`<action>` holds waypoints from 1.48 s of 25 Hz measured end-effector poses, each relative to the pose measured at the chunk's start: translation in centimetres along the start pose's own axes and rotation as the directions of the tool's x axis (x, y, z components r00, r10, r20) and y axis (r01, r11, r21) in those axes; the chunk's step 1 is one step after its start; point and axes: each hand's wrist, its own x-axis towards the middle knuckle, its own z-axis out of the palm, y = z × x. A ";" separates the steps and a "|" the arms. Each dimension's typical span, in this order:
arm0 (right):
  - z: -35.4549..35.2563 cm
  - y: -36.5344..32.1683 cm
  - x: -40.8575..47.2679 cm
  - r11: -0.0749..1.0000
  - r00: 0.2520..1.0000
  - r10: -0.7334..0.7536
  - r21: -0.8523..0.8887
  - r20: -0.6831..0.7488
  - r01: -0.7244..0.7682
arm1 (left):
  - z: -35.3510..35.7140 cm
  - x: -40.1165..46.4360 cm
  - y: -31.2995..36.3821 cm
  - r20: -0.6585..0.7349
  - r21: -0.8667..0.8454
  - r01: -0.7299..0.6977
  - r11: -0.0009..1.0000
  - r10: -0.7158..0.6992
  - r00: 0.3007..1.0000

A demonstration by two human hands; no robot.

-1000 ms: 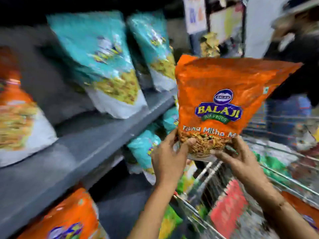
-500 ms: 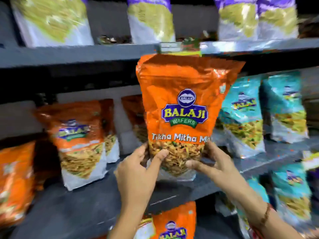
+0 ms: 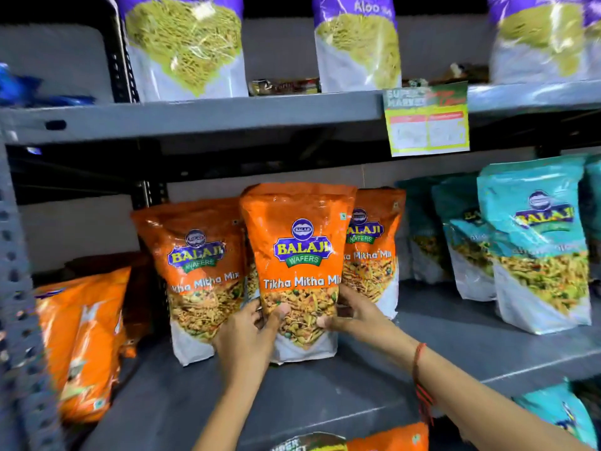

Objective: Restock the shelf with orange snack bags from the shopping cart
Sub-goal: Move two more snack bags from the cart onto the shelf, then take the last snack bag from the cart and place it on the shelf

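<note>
Head view, and here's the change: half a second ago the orange snack bag (image 3: 297, 271) was up in the air in front of the shelves, and a second ago it was only just clear of the shopping cart. Now it is down on the middle shelf (image 3: 455, 346), upright, label facing out, its white base on the grey board or a hair above it; the blur at the bottom edge makes that hard to call.

Both hands are on it. The left hand (image 3: 245, 336) grips the lower left edge, thumb across the front window. The right hand (image 3: 353, 315) holds the lower right edge, fingers wrapped behind.

It slots in between two matching orange bags: one (image 3: 198, 271) just to its left, touching or nearly so, and one (image 3: 374, 252) behind and to the right, partly covered. More orange packs (image 3: 87, 336) lean at the far left. The teal bags (image 3: 536, 242) stand well apart on the right, and the purple-topped ones (image 3: 185, 43) sit on the shelf above.

For the task, this bag looks all but placed in the right row. What's left, I'd say, is letting go and checking it stands. The cart is out of view.
</note>
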 end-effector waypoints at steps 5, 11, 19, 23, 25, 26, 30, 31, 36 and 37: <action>-0.3 1.0 1.7 0.997 0.995 0.045 0.065 0.085 -0.050 | 1.0 0.6 -1.4 -0.017 0.017 -0.019 1.000 0.019 1.000; -0.2 0.1 0.9 0.993 0.997 0.065 0.101 0.043 -0.069 | 0.5 -0.3 -1.0 -0.077 -0.110 -0.025 0.994 0.016 0.997; -4.5 -5.9 -5.7 0.963 0.904 -0.105 0.187 -0.413 0.197 | 3.1 -2.8 9.6 0.049 -0.762 -0.013 0.647 0.078 0.996; -10.3 -6.8 -12.8 0.957 0.758 -0.149 0.099 -0.635 0.271 | 8.6 -7.1 16.1 0.226 -0.889 0.125 0.440 0.184 0.957; -14.2 -6.7 -18.1 0.973 0.664 -0.153 0.008 -0.732 0.233 | 12.5 -10.9 20.0 0.360 -0.896 0.243 0.370 0.287 0.888; -15.8 -6.6 -20.7 0.979 0.615 -0.148 -0.027 -0.775 0.202 | 14.4 -13.1 21.8 0.416 -0.890 0.302 0.340 0.341 0.843; -22.0 -5.4 -32.5 0.996 0.367 -0.081 -0.065 -0.927 0.055 | 21.7 -24.9 28.9 0.651 -0.746 0.600 0.290 0.511 0.561; -23.1 -4.9 -35.6 0.999 0.310 -0.054 -0.050 -0.949 0.021 | 23.2 -28.6 30.4 0.692 -0.690 0.647 0.323 0.555 0.461; -26.9 1.8 -54.3 0.960 -0.041 0.176 0.181 -0.984 -0.215 | 31.2 -51.1 31.5 0.838 -0.377 0.635 0.674 0.541 -0.077; -26.7 3.7 -57.8 0.928 -0.117 0.242 0.265 -0.963 -0.262 | 32.6 -54.7 30.2 0.864 -0.307 0.578 0.756 0.476 -0.163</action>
